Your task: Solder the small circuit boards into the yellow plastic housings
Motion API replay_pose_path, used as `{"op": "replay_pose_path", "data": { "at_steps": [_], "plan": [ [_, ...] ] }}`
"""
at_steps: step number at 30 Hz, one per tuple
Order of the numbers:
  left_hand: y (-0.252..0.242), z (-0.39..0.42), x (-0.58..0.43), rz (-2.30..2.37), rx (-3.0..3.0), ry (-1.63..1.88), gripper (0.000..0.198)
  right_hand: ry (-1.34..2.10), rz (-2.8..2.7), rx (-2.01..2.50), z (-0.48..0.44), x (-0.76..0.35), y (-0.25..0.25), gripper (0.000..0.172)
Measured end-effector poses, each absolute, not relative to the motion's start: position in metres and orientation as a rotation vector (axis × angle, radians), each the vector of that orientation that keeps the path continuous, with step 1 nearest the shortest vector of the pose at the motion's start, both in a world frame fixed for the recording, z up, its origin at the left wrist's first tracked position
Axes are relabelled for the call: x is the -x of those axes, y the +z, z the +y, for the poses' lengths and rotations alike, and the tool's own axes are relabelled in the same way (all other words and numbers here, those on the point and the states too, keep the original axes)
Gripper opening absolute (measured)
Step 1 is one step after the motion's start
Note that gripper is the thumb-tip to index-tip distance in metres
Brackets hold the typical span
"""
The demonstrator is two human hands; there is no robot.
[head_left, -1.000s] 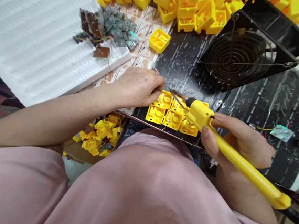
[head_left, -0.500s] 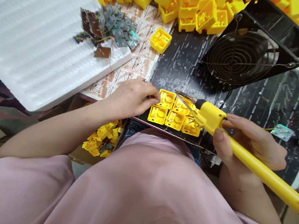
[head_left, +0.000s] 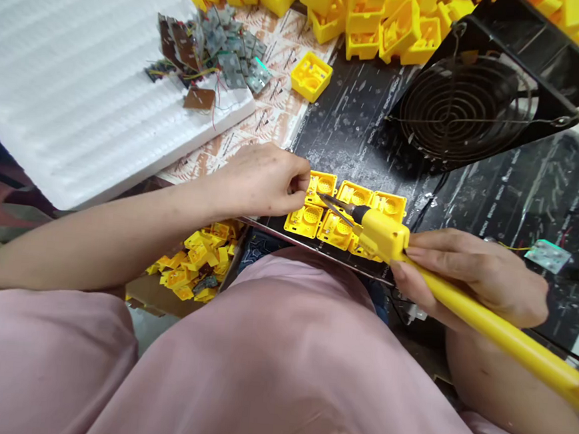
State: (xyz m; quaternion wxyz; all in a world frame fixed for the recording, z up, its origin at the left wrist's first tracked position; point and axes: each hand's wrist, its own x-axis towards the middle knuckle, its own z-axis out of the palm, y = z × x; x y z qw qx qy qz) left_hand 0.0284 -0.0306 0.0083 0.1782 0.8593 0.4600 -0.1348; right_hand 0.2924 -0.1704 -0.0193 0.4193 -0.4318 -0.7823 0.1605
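Pink cloth, the wearer's shirt, fills the bottom of the frame, with a carton of yellow parts just left of it. Right hand, right of centre, is wrapped firmly round a yellow soldering tool, thumb underneath, handle slanting to the right edge and tip aimed left. The six yellow housings sit mid-frame in two rows, lower row right along the table's front edge, tip over the upper-left one. Left hand comes in from the left, palm down, fingers curled together by that same housing; can't tell if they're pinching anything. A foam slab has its edge beyond that forearm. Room-wise, a strip of black tabletop runs between the housings and the fan, upper right. More yellow housings are heaped along the top.
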Motion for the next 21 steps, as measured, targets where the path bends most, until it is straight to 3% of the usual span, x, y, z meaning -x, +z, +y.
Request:
{"op": "replay_pose_path", "data": {
  "at_steps": [3, 11, 18, 21],
  "plan": [
    [0.013, -0.022, -0.034, 1.267, -2.401, -0.454, 0.013, 0.429, -2.012, 1.121, -0.164, -0.291, -0.015, 0.014],
    [0.020, -0.011, -0.045, 1.202, -2.429, -0.645, 0.019, 0.195, -2.138, 0.900, -0.139, -0.278, 0.003, 0.016],
    [0.006, -0.002, -0.037, 1.089, -2.480, -0.457, 0.012, 0.299, -2.134, 0.961, -0.138, -0.288, 0.007, 0.015],
    [-0.001, 0.001, -0.033, 1.020, -2.532, -0.404, 0.014, 0.360, -2.064, 1.136, -0.146, -0.295, 0.003, 0.031]
  ]
}}
